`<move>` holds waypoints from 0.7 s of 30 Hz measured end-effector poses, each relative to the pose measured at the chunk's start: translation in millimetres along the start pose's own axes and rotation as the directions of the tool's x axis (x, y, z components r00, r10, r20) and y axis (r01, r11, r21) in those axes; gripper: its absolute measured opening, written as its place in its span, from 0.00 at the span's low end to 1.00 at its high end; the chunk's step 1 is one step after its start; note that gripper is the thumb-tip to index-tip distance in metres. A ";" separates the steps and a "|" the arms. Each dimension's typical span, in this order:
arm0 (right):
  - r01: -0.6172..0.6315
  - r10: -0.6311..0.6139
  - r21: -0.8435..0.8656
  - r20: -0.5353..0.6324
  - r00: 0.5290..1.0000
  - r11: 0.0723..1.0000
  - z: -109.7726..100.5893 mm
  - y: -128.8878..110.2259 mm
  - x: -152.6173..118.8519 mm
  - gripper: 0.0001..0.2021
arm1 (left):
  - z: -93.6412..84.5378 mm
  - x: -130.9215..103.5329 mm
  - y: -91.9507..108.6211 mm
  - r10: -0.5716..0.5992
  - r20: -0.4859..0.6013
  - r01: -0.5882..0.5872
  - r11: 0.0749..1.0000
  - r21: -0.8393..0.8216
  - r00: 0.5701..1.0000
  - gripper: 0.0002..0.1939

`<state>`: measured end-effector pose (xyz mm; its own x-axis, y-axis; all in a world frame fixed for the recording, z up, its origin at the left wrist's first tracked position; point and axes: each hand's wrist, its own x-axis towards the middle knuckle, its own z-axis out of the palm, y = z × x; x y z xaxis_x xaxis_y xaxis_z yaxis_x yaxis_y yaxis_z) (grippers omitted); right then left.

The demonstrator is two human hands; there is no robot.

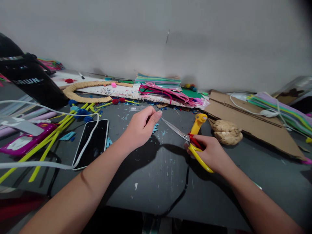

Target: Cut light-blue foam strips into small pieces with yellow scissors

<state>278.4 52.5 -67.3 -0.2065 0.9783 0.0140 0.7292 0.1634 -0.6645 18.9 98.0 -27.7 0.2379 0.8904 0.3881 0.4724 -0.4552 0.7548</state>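
My right hand [209, 152] grips a pair of scissors [179, 132] with yellow and red handles, the silver blades pointing up and left. They look shut or nearly so. The blade tips end just right of my left hand [143, 125], whose thumb and fingers are pinched together; whatever they hold, if anything, is too small to make out. Small light-blue scraps [155, 127] lie on the table under my left fingertips. Behind the scissors stands a yellow glue gun [199, 122], partly hidden by them and my right hand.
A phone [92, 143] lies left, crossed by a white cable [91, 135], near yellow pipe cleaners [52, 138] and a black bottle [29, 76]. A wrapped ring [75, 89] and pink pipe cleaners [165, 92] lie at the back. Right are cardboard [253, 126] and a lumpy beige object [226, 132].
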 end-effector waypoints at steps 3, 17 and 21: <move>0.006 -0.006 0.003 -0.006 1.000 1.000 -0.1 0.0 0.0 0.11 | -0.1 0.0 0.1 0.002 0.001 -0.002 1.000 0.003 1.000 0.19; 0.029 -0.029 -0.005 -0.016 0.999 1.000 0.4 2.6 0.5 0.10 | 0.6 0.2 0.8 0.007 -0.004 -0.007 1.000 0.005 1.000 0.19; 0.010 -0.010 -0.013 -0.011 1.000 1.000 -0.4 1.0 0.7 0.12 | 0.2 0.8 1.6 0.008 -0.001 -0.008 1.000 0.007 1.000 0.19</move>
<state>279.3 53.4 -67.6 -0.2070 0.9779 0.0291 0.7353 0.1751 -0.6547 20.0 97.9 -26.3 0.2408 0.8866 0.3948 0.4760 -0.4624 0.7481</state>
